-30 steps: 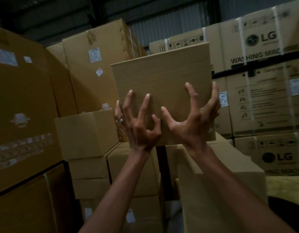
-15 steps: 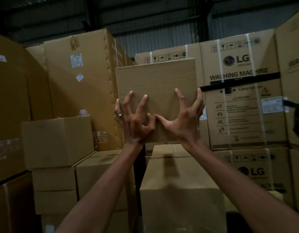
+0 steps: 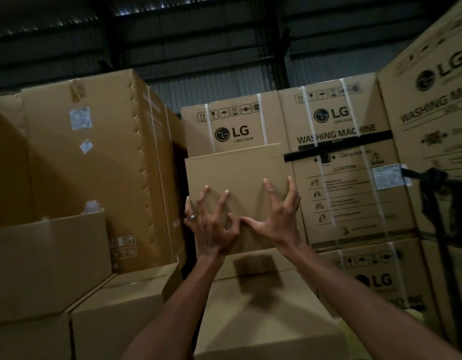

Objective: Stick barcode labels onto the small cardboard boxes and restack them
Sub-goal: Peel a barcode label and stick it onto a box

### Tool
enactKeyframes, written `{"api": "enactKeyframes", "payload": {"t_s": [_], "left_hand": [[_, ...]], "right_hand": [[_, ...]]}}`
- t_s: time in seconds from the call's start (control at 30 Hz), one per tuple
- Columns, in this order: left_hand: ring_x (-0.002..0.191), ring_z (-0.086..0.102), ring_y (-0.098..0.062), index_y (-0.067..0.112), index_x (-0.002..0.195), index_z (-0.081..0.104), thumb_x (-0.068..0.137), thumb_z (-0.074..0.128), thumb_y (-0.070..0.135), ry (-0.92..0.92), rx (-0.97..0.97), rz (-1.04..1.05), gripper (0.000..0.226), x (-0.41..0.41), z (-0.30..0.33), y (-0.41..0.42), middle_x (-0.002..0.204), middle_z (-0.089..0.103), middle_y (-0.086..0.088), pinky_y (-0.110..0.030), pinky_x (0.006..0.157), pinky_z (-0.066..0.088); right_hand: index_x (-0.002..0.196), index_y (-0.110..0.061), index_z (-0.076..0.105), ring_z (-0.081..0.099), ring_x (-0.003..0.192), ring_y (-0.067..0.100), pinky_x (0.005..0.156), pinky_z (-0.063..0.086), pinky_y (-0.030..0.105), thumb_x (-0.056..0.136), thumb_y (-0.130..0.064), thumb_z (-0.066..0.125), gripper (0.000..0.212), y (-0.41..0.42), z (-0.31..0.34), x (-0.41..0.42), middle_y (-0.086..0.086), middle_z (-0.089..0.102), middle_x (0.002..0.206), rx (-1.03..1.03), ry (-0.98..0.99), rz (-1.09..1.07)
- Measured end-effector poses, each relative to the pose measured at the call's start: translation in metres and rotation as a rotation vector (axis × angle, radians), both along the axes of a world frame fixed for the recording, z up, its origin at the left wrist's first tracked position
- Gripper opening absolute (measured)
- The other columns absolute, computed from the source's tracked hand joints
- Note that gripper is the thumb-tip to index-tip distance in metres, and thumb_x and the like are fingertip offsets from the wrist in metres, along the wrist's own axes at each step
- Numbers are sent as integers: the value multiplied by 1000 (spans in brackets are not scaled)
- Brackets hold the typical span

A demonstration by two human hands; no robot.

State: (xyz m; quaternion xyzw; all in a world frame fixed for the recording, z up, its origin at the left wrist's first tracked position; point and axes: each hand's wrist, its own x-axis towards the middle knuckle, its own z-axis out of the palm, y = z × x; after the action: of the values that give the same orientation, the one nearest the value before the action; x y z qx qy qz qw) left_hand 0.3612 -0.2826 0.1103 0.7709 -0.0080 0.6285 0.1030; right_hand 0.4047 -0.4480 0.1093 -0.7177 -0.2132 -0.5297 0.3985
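**Two hands, one box going onto the stack**

Both hands up, holding one small cardboard box [image 3: 237,185] above the plain carton [image 3: 266,315] right in front of me. My left hand [image 3: 211,224] has fingers spread and bent, tips pressing the near face low on the left, with one finger at the box's left edge. My right hand [image 3: 279,214] mirrors it on the lower right, fingers splayed, outer ones hooked round the right edge. So both grip the box; neither is loose or closed on nothing.

Box sits upright, broad face toward me, bottom edge just above the carton's top with a shadow under it. I judge it not fully set down yet. No barcode label visible on the face I see; cannot tell about the other sides.

Step in hand, my read: restacking. To do it well, I'd keep the box square to the carton's edges, lower it level, and let the base land flat before relaxing the fingers. Grip is fingertip only and low down, so a tilt backward is the risk; thumbs should stay under or against the lower edge until the weight is taken.

Around: LG washing machine cartons [image 3: 338,162] stacked behind and right, a tall brown carton [image 3: 94,165] left, lower plain boxes [image 3: 43,261] near left.
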Motion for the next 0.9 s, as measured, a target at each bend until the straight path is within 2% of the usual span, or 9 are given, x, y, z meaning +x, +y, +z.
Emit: {"api": "enactKeyframes", "payload": {"t_s": [0.1,0.27,0.43,0.6,0.77,0.9], "left_hand": [[145,22,-46,44,140,57,77,51,47,37,-9,-5,64,18,-4,2,160,31,-1,-64,105,33],[145,22,-50,43,141,56,76,50,47,61,-17,18,66,40,-13,13,159,34,-5,-64,103,32],[143,23,-53,41,142,56,74,56,47,105,27,5,68,59,-27,28,158,36,-9,-64,104,32],[140,28,-51,38,136,60,78,63,45,148,92,-57,59,73,-48,44,156,37,-9,-60,102,42],[140,28,-51,33,137,60,75,77,37,186,157,-99,65,86,-60,58,154,37,-11,-62,105,42],[139,30,-51,32,136,61,70,85,32,213,160,-125,70,90,-70,64,153,38,-13,-59,109,40]], "right_hand": [[155,-25,37,13,147,44,112,38,63,57,-80,70,117,-3,-3,17,21,5,160,-38,37,12],[157,-24,33,5,149,42,116,32,60,59,-67,86,120,-2,-3,34,22,1,162,-136,76,28],[160,-25,26,2,151,40,116,31,58,60,-70,84,123,2,-12,50,20,-4,164,-203,145,9],[161,-25,20,1,153,39,120,25,51,60,-66,86,128,-1,-38,69,19,-7,164,-232,228,-3],[161,-24,19,8,153,38,121,21,43,63,-57,89,125,-4,-54,78,22,-1,164,-236,277,-51],[161,-24,16,8,154,37,114,15,32,67,-51,90,122,-2,-63,82,22,-1,164,-254,300,-46]]}}
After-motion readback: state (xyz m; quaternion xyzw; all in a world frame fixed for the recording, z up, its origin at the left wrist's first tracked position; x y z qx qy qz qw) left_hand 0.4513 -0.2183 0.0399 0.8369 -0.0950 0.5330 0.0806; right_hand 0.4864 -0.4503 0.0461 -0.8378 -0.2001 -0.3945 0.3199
